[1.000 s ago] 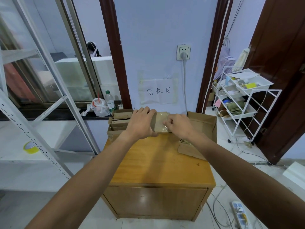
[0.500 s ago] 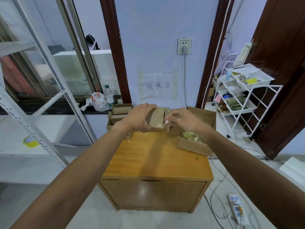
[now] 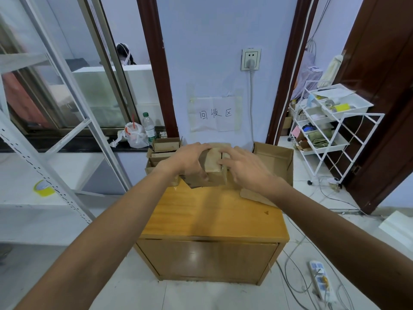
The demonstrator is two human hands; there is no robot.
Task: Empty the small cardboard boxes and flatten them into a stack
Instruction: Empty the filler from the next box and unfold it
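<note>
The small box [image 3: 212, 162] is at the far edge of the desk [image 3: 212, 211]. It looks like light, thin cardboard, stiffest at the corners and likely to fold along its seams. The left hand [image 3: 187, 159] grips its left end with curled fingers, while the right hand [image 3: 245, 168] presses the top flap with fingers nearly straight. Its contents are hidden, as is the inside of the big open box [image 3: 277, 159] just beside it.

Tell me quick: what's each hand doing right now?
Left hand: closed, gripping the small cardboard box.
Right hand: open, pressing flat on the same box.
</note>
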